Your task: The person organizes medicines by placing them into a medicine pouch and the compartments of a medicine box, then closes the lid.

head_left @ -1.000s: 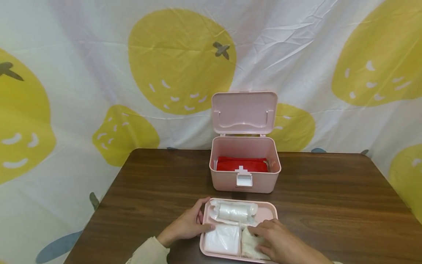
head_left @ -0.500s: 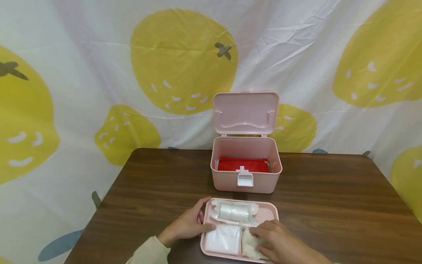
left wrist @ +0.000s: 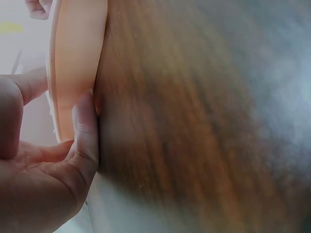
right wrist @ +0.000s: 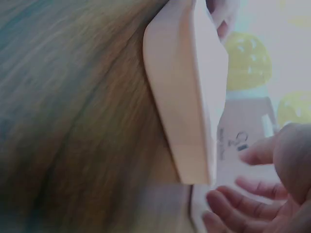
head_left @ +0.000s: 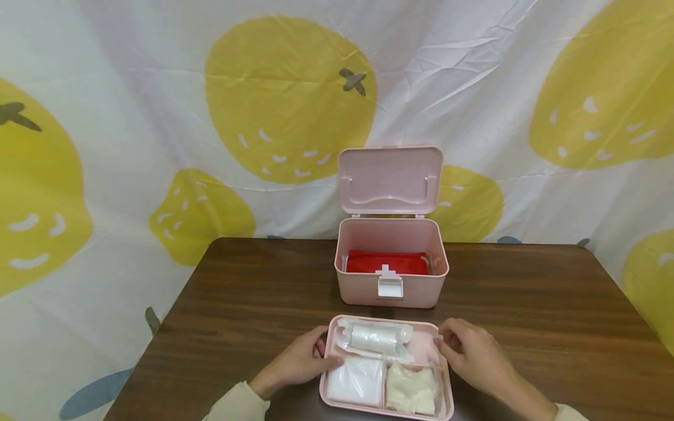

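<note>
My left hand (head_left: 300, 359) grips the left side of a shallow pink tray (head_left: 449, 399), its thumb over the rim. In the left wrist view, fingers (left wrist: 86, 128) press the tray's outer wall (left wrist: 80, 53). By the tray's far right corner is my right hand (head_left: 478, 355), loosely curved. The right wrist view has its fingers (right wrist: 243, 204) apart from the wall, holding nothing. Inside the tray, a clear-wrapped white roll (head_left: 375, 337) lies in the back compartment. A white plastic-wrapped square packet (head_left: 356, 381) fills the front left one, and a cream cloth-like bundle (head_left: 412, 390) the front right.
Behind the tray stands a pink box (head_left: 358, 290) with a white cross latch, its lid (head_left: 389, 181) raised. A red pouch (head_left: 387, 262) lies inside it. The brown table (head_left: 263, 292) meets a lemon-patterned curtain (head_left: 131, 117) at the back.
My right hand has lifted off the cream bundle and moved up and right to the tray's right edge, uncovering the bundle. The left hand stays on the tray.
</note>
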`<state>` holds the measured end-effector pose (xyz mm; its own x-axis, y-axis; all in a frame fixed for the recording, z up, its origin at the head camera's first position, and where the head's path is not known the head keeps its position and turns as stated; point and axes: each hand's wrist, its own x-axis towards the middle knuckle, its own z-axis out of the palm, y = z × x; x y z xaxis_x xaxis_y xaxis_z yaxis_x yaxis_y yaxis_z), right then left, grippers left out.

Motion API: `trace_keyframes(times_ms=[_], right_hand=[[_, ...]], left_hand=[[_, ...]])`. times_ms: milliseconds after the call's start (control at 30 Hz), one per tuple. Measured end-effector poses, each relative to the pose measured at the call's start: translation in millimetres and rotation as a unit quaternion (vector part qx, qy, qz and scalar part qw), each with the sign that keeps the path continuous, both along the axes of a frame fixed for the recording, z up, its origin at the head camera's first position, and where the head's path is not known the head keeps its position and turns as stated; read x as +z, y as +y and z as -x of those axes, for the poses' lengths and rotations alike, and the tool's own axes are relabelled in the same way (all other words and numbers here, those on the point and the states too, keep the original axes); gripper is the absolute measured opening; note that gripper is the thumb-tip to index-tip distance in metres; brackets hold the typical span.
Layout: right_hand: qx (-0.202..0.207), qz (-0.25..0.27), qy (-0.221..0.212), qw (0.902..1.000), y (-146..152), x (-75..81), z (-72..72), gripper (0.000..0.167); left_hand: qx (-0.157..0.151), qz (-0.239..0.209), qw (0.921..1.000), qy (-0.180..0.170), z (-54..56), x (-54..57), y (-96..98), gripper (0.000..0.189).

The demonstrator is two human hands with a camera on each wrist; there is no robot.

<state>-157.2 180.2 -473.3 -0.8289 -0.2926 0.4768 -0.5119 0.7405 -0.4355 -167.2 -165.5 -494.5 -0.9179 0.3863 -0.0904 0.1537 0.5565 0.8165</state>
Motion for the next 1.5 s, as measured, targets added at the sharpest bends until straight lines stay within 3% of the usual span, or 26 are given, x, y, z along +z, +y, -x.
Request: trace_keyframes(times_ms=[133,233,333,400,633,900,1000,1200,1300,1500], right_hand=[[-0.047,0.004,-0.131,0.9902,11,-2.8,0.8,0.02],[-0.03,0.02,-0.244,0.969,16,-5.2,-0.9,0.022],[0.014,0.061,-0.326,0.9434,18,-7.5,-2.4,0.025],[0.044,0.089,-0.349,0.9318,19,-9.3,-3.0,0.026],[0.094,0.153,-0.377,0.9087,21,-17.4,-3.7,0.02],[0.135,0.248,-0.419,0.8628,21,-18.8,-4.6,0.022],[0.141,0.265,-0.415,0.8588,21,-16.5,-5.0,0.023],[0.148,0.265,-0.392,0.8687,23,-9.8,-4.5,0.022],[0.156,0.271,-0.384,0.8688,24,-4.7,-5.2,0.023],[0.14,0.27,-0.365,0.88,22,11.5,-7.8,0.022]], left_hand=[[0.008,-0.025,0.9997,-0.003,-0.2,0.3,-0.5,0.051],[0.017,-0.045,0.9988,-0.012,-1.2,2.1,0.3,0.045],[0.024,-0.055,0.9981,-0.015,-2.7,3.6,1.6,0.041],[0.025,-0.056,0.9981,-0.012,-3.6,3.0,2.3,0.039],[0.023,-0.054,0.9983,0.0,-6.8,-2.9,3.6,0.038],[0.04,-0.063,0.997,-0.021,-11.4,0.3,7.0,0.039],[0.038,-0.089,0.9945,-0.038,-12.0,3.0,7.9,0.04],[0.037,-0.118,0.9913,-0.046,-12.4,10.6,7.0,0.043],[0.029,-0.13,0.99,-0.048,-11.7,16.0,4.5,0.042],[0.006,-0.161,0.9849,-0.064,-10.9,34.3,0.0,0.044]])
